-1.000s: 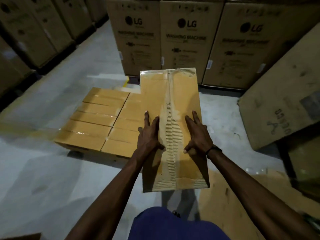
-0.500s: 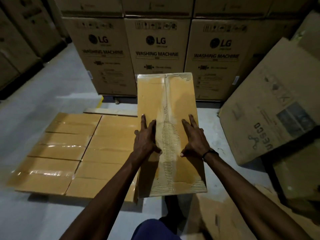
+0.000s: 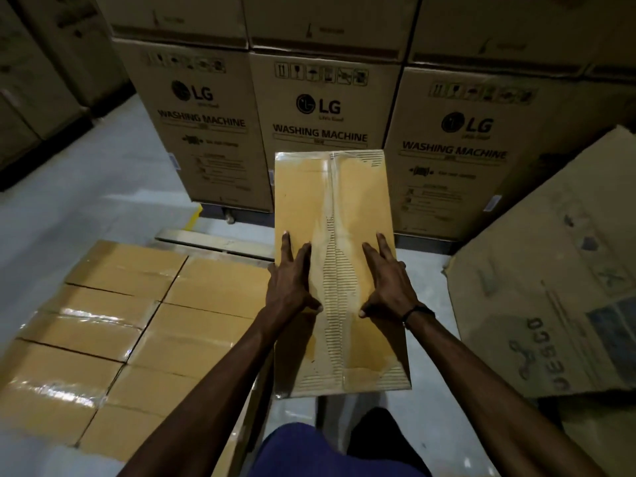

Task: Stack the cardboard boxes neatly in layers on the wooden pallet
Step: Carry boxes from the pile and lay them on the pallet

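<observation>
A long tan cardboard box (image 3: 344, 201) with a taped centre seam is held in front of me, above the floor. My left hand (image 3: 289, 284) lies along its left edge and my right hand (image 3: 389, 284) along its right edge. Both hands have straight fingers and thumbs resting on the top face. A flat layer of several matching boxes (image 3: 137, 321) covers the wooden pallet (image 3: 213, 242) at lower left. One bare plank of the pallet shows at its far edge. The carried box hangs just right of that layer.
Tall LG washing machine cartons (image 3: 320, 132) form a wall straight ahead, and more cartons line the left side. A large worn carton (image 3: 550, 287) leans at the right. Flattened cardboard (image 3: 602, 435) lies on the grey floor at lower right.
I have come closer to the pallet, so its layer of boxes now fills the lower left. The carried box stays between both hands, and the grip is unchanged.
</observation>
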A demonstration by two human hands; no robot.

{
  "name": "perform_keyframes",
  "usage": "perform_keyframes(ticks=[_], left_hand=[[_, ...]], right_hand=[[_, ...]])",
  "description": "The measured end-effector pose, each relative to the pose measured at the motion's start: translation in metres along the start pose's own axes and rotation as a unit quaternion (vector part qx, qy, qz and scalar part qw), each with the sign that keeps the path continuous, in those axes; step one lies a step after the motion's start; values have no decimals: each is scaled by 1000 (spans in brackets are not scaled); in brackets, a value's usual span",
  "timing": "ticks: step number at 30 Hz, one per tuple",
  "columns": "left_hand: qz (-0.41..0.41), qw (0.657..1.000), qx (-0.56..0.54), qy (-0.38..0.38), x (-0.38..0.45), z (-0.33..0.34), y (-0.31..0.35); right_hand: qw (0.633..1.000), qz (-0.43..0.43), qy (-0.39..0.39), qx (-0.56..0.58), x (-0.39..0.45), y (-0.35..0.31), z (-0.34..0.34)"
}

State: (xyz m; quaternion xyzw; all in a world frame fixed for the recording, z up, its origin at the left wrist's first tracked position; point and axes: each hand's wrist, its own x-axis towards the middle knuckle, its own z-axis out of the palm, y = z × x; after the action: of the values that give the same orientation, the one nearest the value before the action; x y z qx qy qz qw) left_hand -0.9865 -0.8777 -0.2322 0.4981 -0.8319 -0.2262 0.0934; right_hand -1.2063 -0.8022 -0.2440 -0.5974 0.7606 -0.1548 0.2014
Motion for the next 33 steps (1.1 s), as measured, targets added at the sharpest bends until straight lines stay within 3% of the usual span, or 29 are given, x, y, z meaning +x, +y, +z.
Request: perform_keyframes(ticks=[10,18,24,33], left_hand=[[-126,990,-22,62,142,12,-23],[-264,956,-44,118,240,3,-9],[-364,911,-95,169,275,-13,-28],[-459,844,-110,254,279,-43,-108]], right_hand=[[991,-113,-75,-22,207,23,-15],[958,-228,-167,-43,365,24,-48],[921,-321,-210,-73,448,-20,-46],[853,-433,-277,-90,525,-133,13]])
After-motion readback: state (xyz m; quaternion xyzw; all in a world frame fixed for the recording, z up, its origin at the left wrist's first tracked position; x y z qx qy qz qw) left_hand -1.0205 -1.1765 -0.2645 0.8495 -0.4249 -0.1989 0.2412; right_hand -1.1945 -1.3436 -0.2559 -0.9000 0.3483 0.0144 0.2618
